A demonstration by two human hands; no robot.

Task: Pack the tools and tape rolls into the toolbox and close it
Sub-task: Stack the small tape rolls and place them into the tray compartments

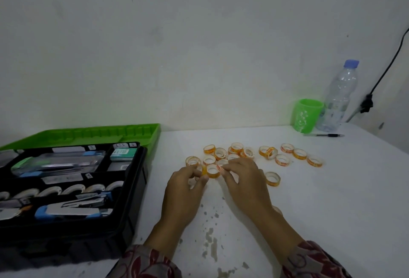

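Toolbox found open at table left, green lid laid back behind the black base. Step in hand judged as gathering the loose tape rolls scattered mid-table, right of the toolbox and well apart from it, ahead of loading.

Grip, left hand: fingers curled, thumb and fingertips pinching a roll at the near edge of the cluster. Grip, right hand: fingers bent, tips pinching at the adjoining rolls just beside the left. Unable to tell how many rolls are in each pinch.

Next move, as judged: bunch a handful, lift clear, carry left over the toolbox wall, set down in a free compartment. Calls for a firm pinch, as small light rings are likely to slip or roll. Repeat until the white table holds none, then swing the lid over.

Counted:
- Tape rolls on table: about nineteen, including one partly hidden beneath the right wrist; exact figure prevented by overlap in the cluster.
- In toolbox: at least two staplers in the front compartment; six white rounded pieces in a row, type not determinable; one teal box; one clear case.
- At far right, outside the task: one green cup, one water bottle, one pen.
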